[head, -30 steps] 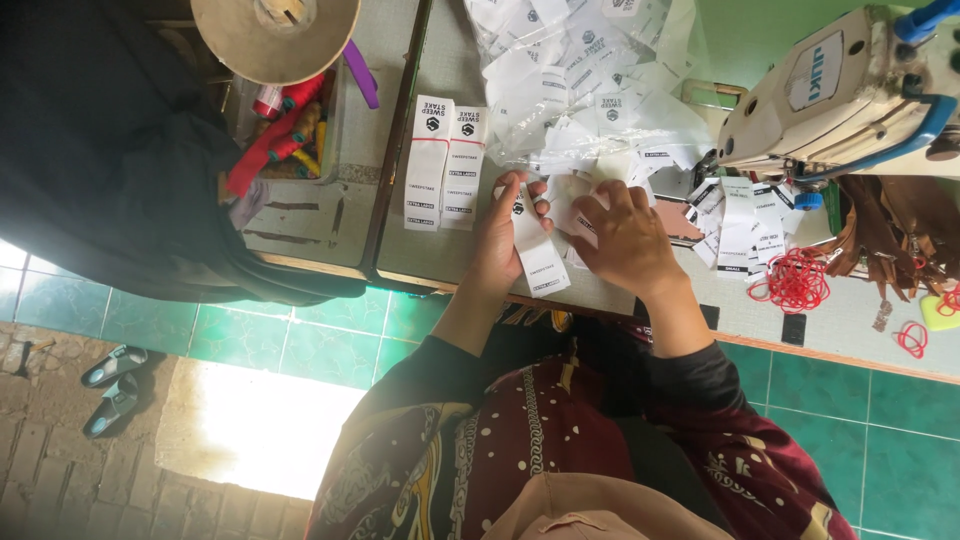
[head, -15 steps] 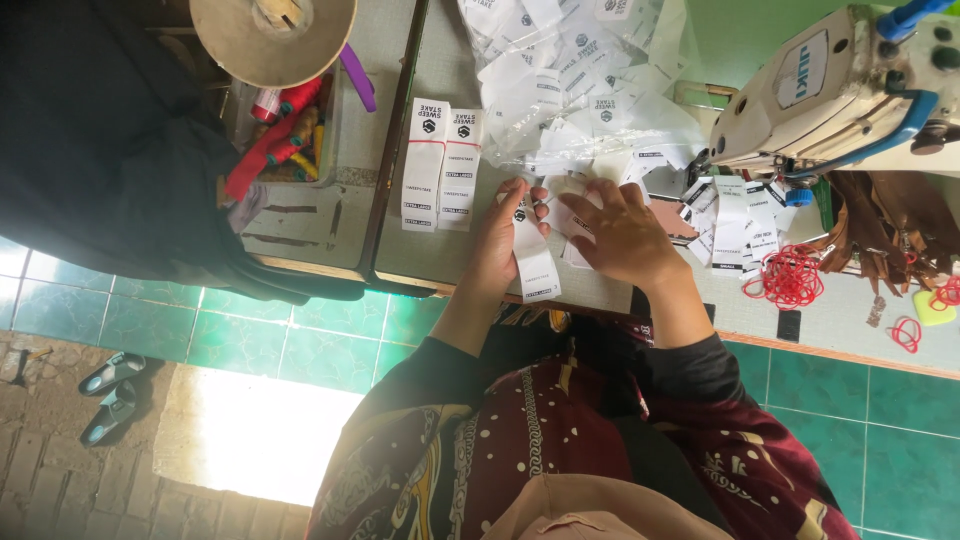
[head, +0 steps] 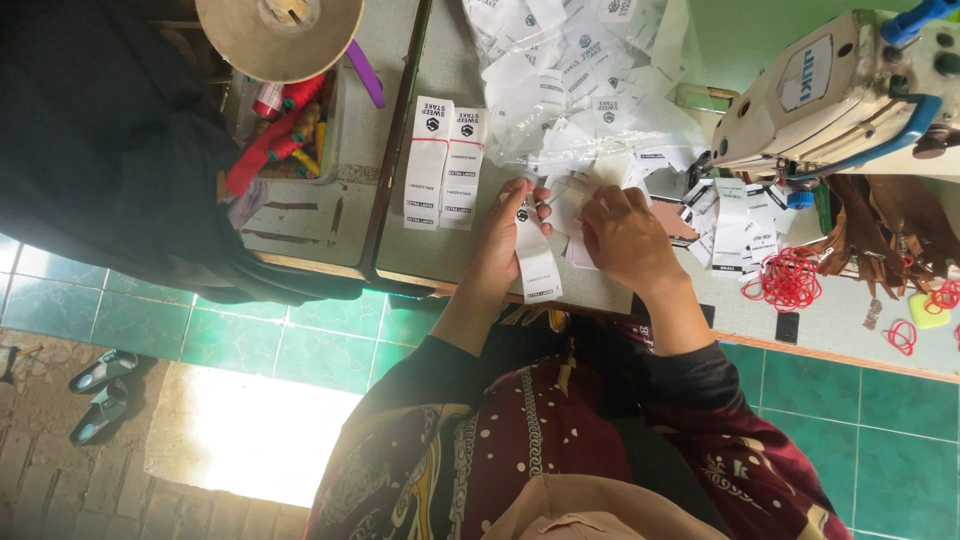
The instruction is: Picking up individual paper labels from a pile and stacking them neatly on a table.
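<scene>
My left hand point(head: 503, 236) grips a long white fabric label strip point(head: 536, 258) that hangs down over the table's near edge. My right hand point(head: 622, 236) is beside it, fingers curled on a bunch of white labels point(head: 572, 212) at the table's middle. Above both hands lies a heap of loose white labels in clear plastic wrap point(head: 580, 90). Two neat stacks of white labels point(head: 444, 162) lie side by side left of my left hand.
A sewing machine point(head: 850, 90) stands at the right, with more labels point(head: 735, 225) and red rubber bands point(head: 790, 278) below it. A tray of coloured thread spools point(head: 280, 130) and a round cone point(head: 280, 30) sit at the left. Green tiled floor and sandals point(head: 100, 395) lie below.
The hands stay at the same spot on the table. My fingers have shifted a little on the labels, and the held strip hangs slightly lower over the edge.
</scene>
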